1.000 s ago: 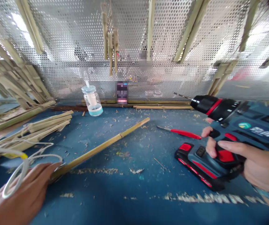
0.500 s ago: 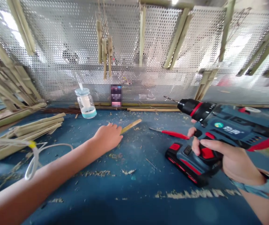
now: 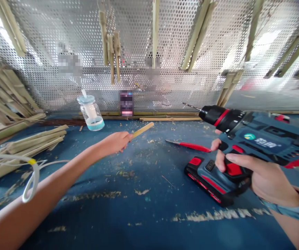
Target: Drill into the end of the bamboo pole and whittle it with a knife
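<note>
Head camera view: left arm outstretched over a blue workbench (image 3: 144, 170), fingers of the left hand (image 3: 114, 143) apparently curled around a thin pale bamboo strip (image 3: 143, 130), its long axis pointing up and right, above the bench. Right hand (image 3: 269, 178) clenches a blue-and-red cordless drill (image 3: 258, 137), bit aimed left.

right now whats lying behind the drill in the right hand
A red-handled knife lies on the blue workbench, its handle end by the right hand; whatever lies directly behind the cordless drill and its battery pack is covered.
</note>
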Action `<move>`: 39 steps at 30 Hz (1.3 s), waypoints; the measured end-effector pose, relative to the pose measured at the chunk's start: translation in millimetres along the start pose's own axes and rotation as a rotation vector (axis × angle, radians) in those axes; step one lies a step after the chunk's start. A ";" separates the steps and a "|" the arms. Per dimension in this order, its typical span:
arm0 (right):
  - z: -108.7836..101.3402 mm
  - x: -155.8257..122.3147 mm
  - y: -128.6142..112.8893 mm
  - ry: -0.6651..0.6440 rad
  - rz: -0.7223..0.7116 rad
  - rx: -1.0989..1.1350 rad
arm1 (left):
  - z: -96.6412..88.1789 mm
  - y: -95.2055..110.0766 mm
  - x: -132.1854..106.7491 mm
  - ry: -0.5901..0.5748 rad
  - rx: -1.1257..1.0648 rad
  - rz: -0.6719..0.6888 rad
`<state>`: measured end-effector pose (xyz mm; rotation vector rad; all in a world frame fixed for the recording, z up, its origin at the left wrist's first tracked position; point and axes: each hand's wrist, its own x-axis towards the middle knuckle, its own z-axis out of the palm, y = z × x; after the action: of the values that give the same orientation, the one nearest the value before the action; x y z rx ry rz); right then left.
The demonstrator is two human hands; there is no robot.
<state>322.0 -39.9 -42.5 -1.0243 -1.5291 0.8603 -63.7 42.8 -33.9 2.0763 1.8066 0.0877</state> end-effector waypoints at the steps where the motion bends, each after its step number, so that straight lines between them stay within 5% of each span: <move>1: -0.6 0.2 1.4 -0.019 0.006 0.012 | -6.9 0.4 -3.6 0.015 -0.025 0.007; 6: -4.0 2.0 7.8 -0.104 -0.008 0.020 | -41.1 9.5 -24.4 0.203 -0.009 0.070; 10: 3.3 3.5 5.3 -0.032 -0.039 0.060 | -61.3 24.1 -35.5 0.273 0.016 0.076; 20: 47.7 25.7 6.4 -0.098 -0.017 0.110 | -100.1 47.2 -44.9 0.466 0.042 0.095; 27: 84.6 37.3 1.9 -0.166 -0.080 0.131 | -84.1 57.5 -40.6 0.501 0.119 0.053; 39: 79.1 38.0 -4.5 -0.274 0.023 0.119 | -67.4 68.0 -34.3 0.474 0.205 0.096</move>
<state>240.6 -7.0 -39.2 -0.8649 -1.6734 1.1305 -25.4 19.7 57.5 2.4438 2.0487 0.4761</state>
